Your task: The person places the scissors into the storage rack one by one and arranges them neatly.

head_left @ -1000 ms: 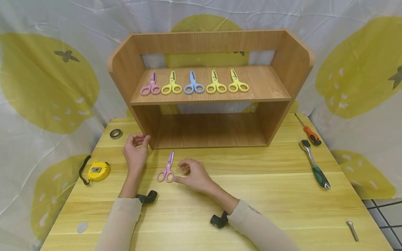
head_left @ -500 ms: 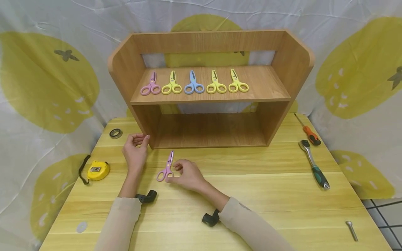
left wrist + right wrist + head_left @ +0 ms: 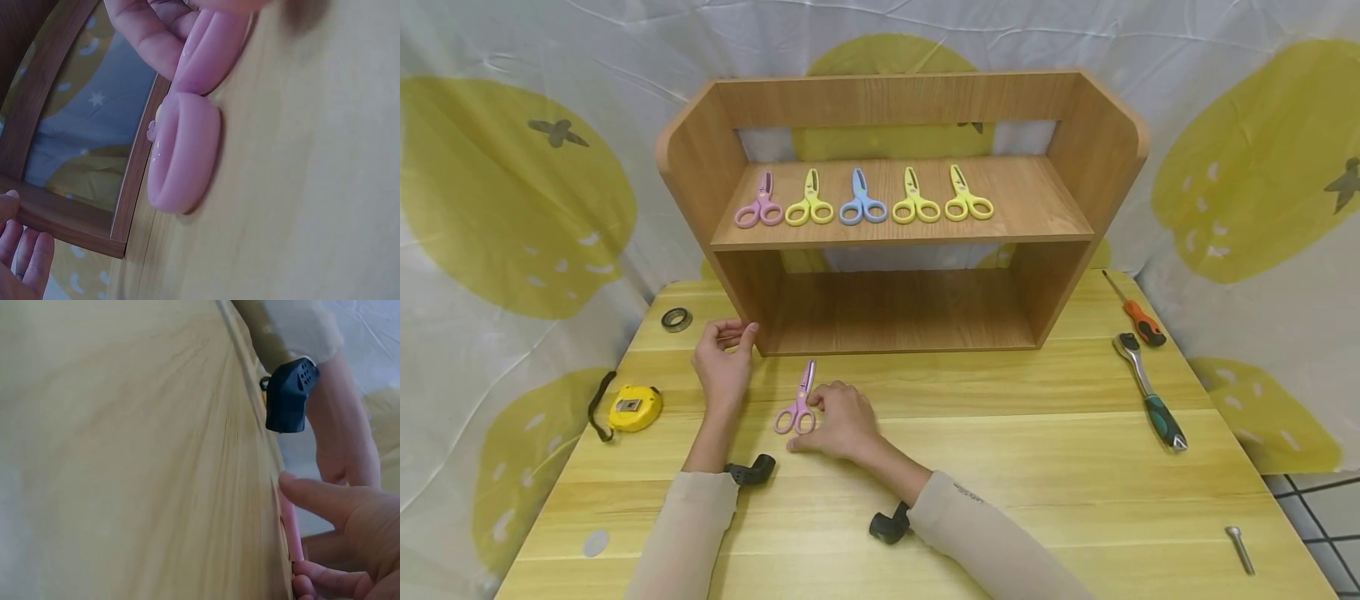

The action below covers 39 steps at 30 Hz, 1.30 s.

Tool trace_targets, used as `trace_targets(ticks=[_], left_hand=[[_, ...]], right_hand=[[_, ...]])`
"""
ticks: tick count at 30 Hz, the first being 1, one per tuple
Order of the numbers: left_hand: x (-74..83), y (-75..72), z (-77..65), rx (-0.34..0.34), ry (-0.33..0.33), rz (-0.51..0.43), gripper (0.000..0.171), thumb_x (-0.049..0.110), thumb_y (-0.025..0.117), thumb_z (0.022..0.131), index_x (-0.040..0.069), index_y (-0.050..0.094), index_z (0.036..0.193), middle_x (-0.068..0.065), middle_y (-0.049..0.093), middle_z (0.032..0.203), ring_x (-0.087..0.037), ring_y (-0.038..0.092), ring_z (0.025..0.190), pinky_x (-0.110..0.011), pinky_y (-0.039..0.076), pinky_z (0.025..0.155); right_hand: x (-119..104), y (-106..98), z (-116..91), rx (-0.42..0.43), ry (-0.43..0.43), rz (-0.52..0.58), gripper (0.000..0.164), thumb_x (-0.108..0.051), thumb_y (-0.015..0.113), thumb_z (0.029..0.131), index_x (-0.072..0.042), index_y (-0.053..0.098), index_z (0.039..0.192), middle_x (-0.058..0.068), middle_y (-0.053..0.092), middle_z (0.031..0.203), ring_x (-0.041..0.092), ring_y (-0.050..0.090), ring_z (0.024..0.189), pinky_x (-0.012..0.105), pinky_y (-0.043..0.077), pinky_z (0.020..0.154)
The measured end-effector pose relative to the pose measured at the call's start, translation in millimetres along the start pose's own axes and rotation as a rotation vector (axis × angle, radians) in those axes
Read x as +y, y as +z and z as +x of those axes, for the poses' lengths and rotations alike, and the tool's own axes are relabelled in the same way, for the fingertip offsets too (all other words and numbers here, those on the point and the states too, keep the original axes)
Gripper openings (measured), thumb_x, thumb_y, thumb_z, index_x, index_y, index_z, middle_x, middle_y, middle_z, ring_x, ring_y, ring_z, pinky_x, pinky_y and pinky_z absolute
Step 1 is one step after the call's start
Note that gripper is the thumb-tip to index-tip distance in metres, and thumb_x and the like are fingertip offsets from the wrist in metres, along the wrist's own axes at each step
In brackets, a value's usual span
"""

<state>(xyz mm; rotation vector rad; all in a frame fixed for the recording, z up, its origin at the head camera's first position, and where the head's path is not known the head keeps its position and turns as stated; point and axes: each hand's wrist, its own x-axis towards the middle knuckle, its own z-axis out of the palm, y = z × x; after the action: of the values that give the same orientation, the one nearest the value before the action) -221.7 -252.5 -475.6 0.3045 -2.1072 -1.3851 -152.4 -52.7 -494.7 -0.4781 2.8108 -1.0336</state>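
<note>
A pair of pink scissors (image 3: pixel 804 400) lies on the table before the shelf, tips pointing toward it. My right hand (image 3: pixel 842 421) has its thumb below the right handle loop and its fingers beside it, pinching the loop. Both pink handle loops (image 3: pixel 184 153) show large in the left wrist view, with right-hand fingers at the farther one. In the right wrist view, a strip of pink handle (image 3: pixel 291 531) shows between thumb and fingers. My left hand (image 3: pixel 724 362), loosely bent and holding nothing, rests at the lower left side of the wooden shelf (image 3: pixel 902 243).
On the upper board stand out pink scissors (image 3: pixel 760 204), blue scissors (image 3: pixel 862 200) and several yellow ones in a row. A tape measure (image 3: pixel 636 408), black ring (image 3: pixel 677 319) and washer (image 3: pixel 596 543) lie left; a screwdriver (image 3: pixel 1144 323), ratchet (image 3: pixel 1153 396) and bolt (image 3: pixel 1240 550) lie right.
My right hand has moved left and closed in around the right handle loop of the pink scissors on the table. My left hand and the scissors stay in place.
</note>
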Motion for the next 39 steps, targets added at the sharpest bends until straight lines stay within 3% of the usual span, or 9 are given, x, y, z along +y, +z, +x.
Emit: trace_targets(ticks=[12, 16, 25, 34, 39], left_hand=[[0.2, 0.3, -0.5, -0.009, 0.007, -0.012, 0.032, 0.024, 0.081, 0.091, 0.0, 0.067, 0.108, -0.013, 0.072, 0.1, -0.001, 0.064, 0.079, -0.011, 0.049, 0.07], [-0.9, 0.4, -0.2, -0.005, 0.009, -0.012, 0.033, 0.025, 0.081, 0.091, 0.0, 0.067, 0.107, -0.013, 0.072, 0.099, -0.001, 0.065, 0.079, -0.011, 0.049, 0.069], [-1.6, -0.2, 0.2, 0.0, -0.002, -0.006, 0.032, 0.026, 0.081, 0.091, 0.002, 0.067, 0.106, -0.01, 0.071, 0.099, 0.0, 0.064, 0.079, -0.011, 0.049, 0.067], [-2.0, 1.2, 0.8, 0.005, -0.008, -0.007, 0.029, 0.025, 0.081, 0.091, 0.004, 0.067, 0.105, -0.002, 0.069, 0.095, 0.0, 0.064, 0.078, -0.011, 0.049, 0.066], [-1.9, -0.2, 0.3, -0.001, -0.018, -0.007, 0.029, 0.026, 0.081, 0.091, 0.005, 0.067, 0.105, -0.001, 0.069, 0.095, 0.0, 0.064, 0.078, -0.011, 0.05, 0.065]], right_hand=[[-1.5, -3.8, -1.7, 0.012, 0.042, 0.054, 0.041, -0.032, 0.091, 0.075, -0.019, 0.078, 0.111, -0.005, 0.067, 0.097, 0.011, 0.059, 0.089, 0.026, 0.047, 0.077], [0.7, -6.9, -2.4, 0.009, 0.059, 0.136, 0.039, -0.025, 0.089, 0.076, -0.015, 0.076, 0.112, -0.005, 0.07, 0.097, 0.01, 0.063, 0.088, 0.026, 0.05, 0.073], [13.1, -19.1, -1.8, -0.001, 0.034, 0.371, 0.037, -0.008, 0.081, 0.084, -0.006, 0.072, 0.12, -0.004, 0.074, 0.079, 0.002, 0.064, 0.066, 0.019, 0.052, 0.058], [21.2, -48.4, -17.5, -0.065, 0.031, 0.481, 0.038, -0.007, 0.076, 0.09, -0.008, 0.07, 0.127, 0.0, 0.075, 0.089, 0.009, 0.069, 0.078, 0.024, 0.058, 0.067], [22.1, -80.1, -33.2, -0.052, -0.054, 0.493, 0.039, -0.006, 0.074, 0.091, -0.009, 0.069, 0.129, 0.002, 0.076, 0.092, 0.011, 0.071, 0.084, 0.026, 0.06, 0.076]])
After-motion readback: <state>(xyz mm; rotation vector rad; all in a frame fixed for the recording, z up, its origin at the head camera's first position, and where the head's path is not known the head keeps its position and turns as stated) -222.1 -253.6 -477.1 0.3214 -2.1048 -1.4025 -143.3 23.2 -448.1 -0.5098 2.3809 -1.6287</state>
